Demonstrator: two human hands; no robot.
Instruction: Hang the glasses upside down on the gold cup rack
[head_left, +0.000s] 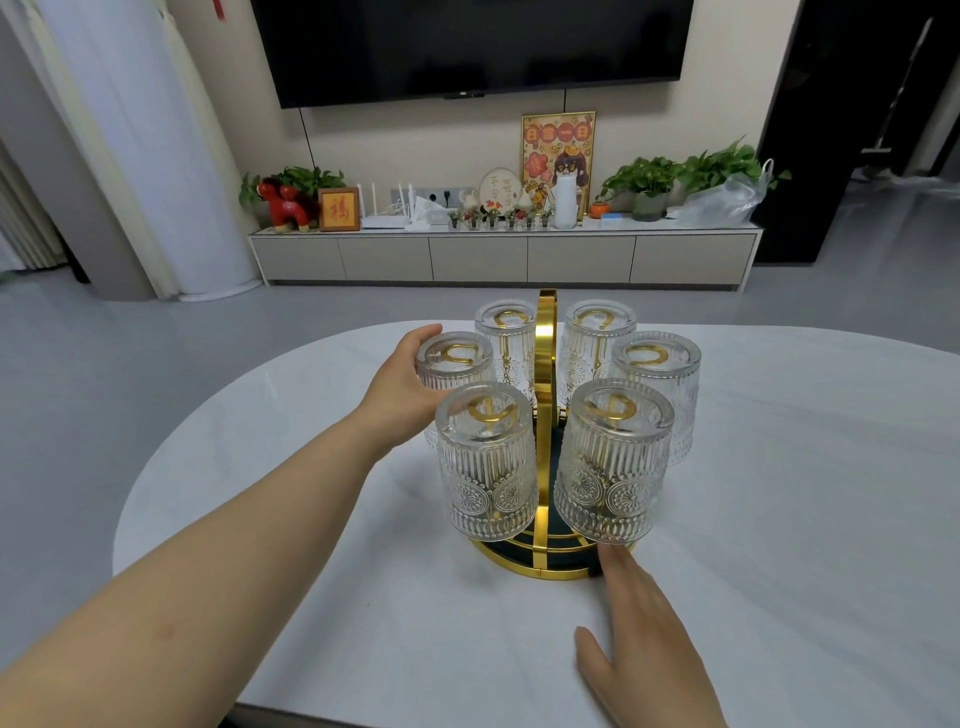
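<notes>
- Glasses, six clear ribbed tumblers with pressed flower medallions, hang upside down on the gold wire cup rack (545, 364), three on each side of its tall central hoop.
- The rack stands on a round dark base with a gold rim, set near the middle of the white marble-look oval table (779, 467).
- The left hand (402, 384) reaches across the table to the middle glass on the left side (454, 361); its fingers curve around the far and outer wall of that glass, thumb hidden behind the near left glass (485, 457), so how firm the hold is cannot be told.
- The right hand (644, 639) lies spread and flat, holding nothing, with a fingertip touching the rim of the rack base just below the near right glass (613, 457).
- Beyond the table, a low grey cabinet (498, 257) carries potted plants and ornaments under a wall-mounted black television (467, 47).
</notes>
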